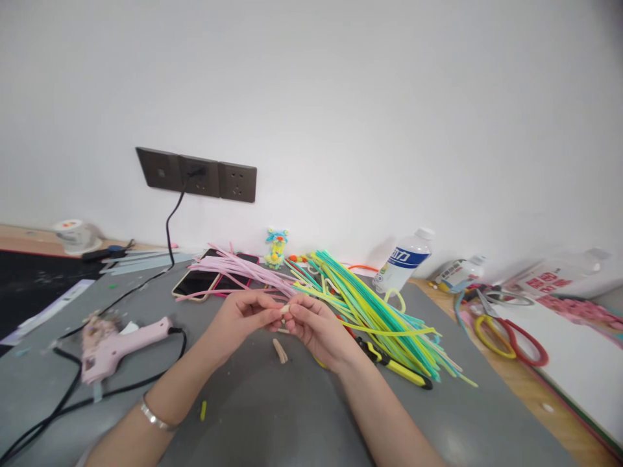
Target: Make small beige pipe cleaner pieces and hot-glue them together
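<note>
My left hand [242, 316] and my right hand [317, 327] meet over the grey mat [272, 415], fingertips pinched together on a small cream piece of pipe cleaner [286, 309]. Another short cream piece [280, 350] lies on the mat just below my hands. Behind them spreads a bundle of pink pipe cleaners [233, 269], and to the right a pile of green and yellow pipe cleaners [374, 305]. A silver bracelet sits on my left wrist.
A pink glue gun [117, 344] with a black cord lies at left. Two phones [214, 280] lie behind the pink bundle. A yellow-handled tool [396, 366], a small pipe-cleaner figure [276, 248], water bottles [403, 259], scissors [506, 331] and a wall socket [197, 174] are around.
</note>
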`<state>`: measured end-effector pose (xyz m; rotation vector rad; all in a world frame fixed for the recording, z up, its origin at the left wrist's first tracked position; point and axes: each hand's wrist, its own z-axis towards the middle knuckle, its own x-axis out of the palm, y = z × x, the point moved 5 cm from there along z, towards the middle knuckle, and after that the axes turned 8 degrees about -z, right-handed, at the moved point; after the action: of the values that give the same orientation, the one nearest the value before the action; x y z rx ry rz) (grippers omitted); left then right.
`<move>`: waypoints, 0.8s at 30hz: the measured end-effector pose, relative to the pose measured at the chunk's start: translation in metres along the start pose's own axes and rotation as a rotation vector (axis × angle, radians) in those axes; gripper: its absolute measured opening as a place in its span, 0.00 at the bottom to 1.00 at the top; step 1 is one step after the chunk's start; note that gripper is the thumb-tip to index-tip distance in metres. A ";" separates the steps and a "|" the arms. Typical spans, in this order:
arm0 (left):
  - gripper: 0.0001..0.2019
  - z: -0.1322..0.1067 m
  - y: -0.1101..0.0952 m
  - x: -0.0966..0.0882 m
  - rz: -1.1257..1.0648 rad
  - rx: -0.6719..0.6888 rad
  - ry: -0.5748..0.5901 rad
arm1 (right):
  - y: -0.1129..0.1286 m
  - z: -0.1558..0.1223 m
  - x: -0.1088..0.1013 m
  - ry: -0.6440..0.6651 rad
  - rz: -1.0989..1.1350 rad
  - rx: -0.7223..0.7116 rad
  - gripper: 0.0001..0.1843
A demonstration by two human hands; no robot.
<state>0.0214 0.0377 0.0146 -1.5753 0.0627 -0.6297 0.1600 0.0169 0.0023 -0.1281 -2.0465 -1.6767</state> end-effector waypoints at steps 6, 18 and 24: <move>0.15 0.000 0.002 -0.003 -0.086 -0.092 -0.049 | 0.001 0.004 -0.006 -0.058 -0.086 -0.149 0.17; 0.12 0.001 0.009 -0.006 -0.128 -0.167 -0.035 | 0.018 -0.006 0.000 -0.097 -0.600 -0.519 0.10; 0.13 0.000 0.010 -0.005 -0.181 -0.254 -0.045 | 0.028 -0.014 0.005 -0.087 -1.011 -0.755 0.07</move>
<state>0.0205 0.0382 0.0035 -1.8545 -0.0354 -0.7491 0.1700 0.0096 0.0313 0.7084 -1.4514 -3.0181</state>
